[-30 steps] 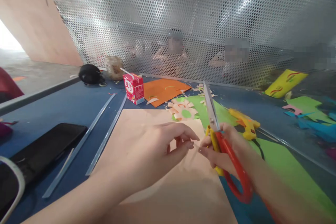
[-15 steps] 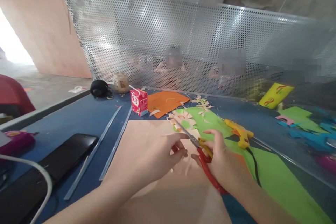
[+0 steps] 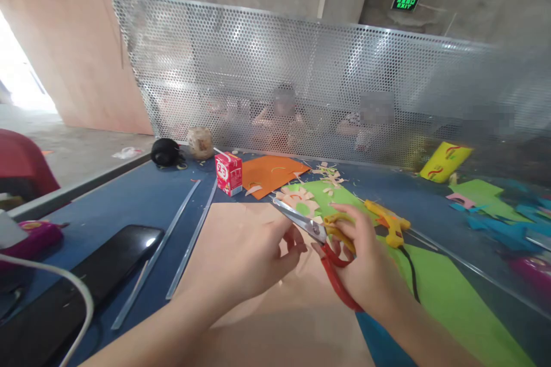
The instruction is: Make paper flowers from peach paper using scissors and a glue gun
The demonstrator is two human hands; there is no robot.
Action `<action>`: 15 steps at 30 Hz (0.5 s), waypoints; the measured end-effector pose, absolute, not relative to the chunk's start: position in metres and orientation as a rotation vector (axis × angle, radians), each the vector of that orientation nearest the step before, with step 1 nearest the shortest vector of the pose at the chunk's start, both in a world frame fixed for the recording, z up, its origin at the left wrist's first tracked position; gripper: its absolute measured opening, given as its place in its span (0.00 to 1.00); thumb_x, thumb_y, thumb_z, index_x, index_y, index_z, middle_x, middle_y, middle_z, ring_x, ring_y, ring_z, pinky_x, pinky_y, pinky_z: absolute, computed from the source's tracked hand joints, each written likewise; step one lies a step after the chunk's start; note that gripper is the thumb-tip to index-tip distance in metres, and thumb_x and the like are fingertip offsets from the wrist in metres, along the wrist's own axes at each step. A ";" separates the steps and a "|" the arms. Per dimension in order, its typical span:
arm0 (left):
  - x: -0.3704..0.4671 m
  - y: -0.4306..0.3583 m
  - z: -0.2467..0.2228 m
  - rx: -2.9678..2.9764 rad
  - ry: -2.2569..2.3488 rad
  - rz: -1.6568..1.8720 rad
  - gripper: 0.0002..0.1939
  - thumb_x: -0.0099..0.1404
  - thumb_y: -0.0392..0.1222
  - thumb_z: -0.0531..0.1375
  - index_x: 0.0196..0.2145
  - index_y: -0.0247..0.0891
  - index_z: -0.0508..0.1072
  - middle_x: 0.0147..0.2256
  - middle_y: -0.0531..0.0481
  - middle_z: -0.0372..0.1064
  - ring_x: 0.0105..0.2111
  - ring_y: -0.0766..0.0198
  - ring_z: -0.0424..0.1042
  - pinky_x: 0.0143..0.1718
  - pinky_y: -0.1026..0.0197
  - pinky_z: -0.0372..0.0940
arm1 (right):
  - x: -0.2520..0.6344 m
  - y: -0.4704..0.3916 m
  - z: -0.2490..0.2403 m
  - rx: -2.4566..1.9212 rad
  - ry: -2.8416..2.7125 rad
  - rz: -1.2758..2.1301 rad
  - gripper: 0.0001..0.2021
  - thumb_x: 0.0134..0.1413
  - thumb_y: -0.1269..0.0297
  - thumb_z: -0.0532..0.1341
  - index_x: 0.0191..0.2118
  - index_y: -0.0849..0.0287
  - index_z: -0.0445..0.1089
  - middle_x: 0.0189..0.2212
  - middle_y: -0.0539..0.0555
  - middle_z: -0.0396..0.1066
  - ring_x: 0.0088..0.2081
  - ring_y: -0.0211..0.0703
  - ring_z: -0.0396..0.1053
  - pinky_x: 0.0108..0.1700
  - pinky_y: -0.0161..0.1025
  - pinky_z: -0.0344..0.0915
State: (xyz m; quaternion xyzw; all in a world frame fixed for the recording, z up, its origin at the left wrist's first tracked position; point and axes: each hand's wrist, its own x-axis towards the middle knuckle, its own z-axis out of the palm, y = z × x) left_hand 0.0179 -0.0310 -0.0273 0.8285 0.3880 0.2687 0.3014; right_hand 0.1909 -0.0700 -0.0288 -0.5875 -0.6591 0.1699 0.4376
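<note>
My right hand (image 3: 359, 252) grips scissors (image 3: 317, 231) by their red and yellow handles. Their metal blades point up and to the left, passing just beyond my left fingertips. Close beside them, the fingers of my left hand (image 3: 267, 249) are curled into a pinch; whatever they hold is too small or hidden to name. Beneath both hands lies a large sheet of peach paper (image 3: 232, 215). A peach paper cutout with a fringed edge (image 3: 297, 198) rests just past the blade tips, partly over green paper (image 3: 340, 195).
A yellow glue gun (image 3: 390, 222) lies right of my hands, its black cord trailing over green paper. Beyond are a red drink carton (image 3: 229, 175), orange paper (image 3: 273, 172) and paper scraps (image 3: 327, 173). Clear strips (image 3: 193, 241) and a black phone (image 3: 124, 249) lie left. A perforated metal screen (image 3: 258, 57) borders the far edge.
The scissors have swung so their blades point more to the left, with the yellow handle raised. My left hand keeps its pinch in nearly the same place. The view has shifted slightly.
</note>
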 end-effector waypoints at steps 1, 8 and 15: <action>0.018 -0.032 -0.026 2.231 0.993 0.728 0.06 0.58 0.38 0.51 0.34 0.41 0.66 0.31 0.52 0.70 0.25 0.67 0.67 0.26 0.63 0.61 | 0.188 -0.070 -0.026 -1.411 -1.637 0.495 0.29 0.41 0.70 0.61 0.51 0.53 0.49 0.41 0.59 0.71 0.32 0.46 0.72 0.33 0.41 0.69; 0.016 -0.035 -0.022 2.348 0.959 0.740 0.06 0.59 0.38 0.50 0.36 0.39 0.61 0.32 0.49 0.68 0.27 0.66 0.65 0.27 0.62 0.61 | 0.183 -0.062 -0.015 -1.162 -1.705 0.882 0.22 0.44 0.75 0.58 0.45 0.51 0.55 0.34 0.50 0.72 0.29 0.40 0.72 0.33 0.39 0.70; 0.019 -0.037 -0.019 2.393 0.853 0.681 0.17 0.61 0.36 0.48 0.49 0.37 0.58 0.33 0.47 0.67 0.28 0.64 0.65 0.26 0.61 0.60 | 0.189 -0.070 -0.016 -1.193 -1.649 1.058 0.22 0.47 0.77 0.57 0.47 0.51 0.53 0.32 0.49 0.73 0.31 0.39 0.71 0.33 0.35 0.67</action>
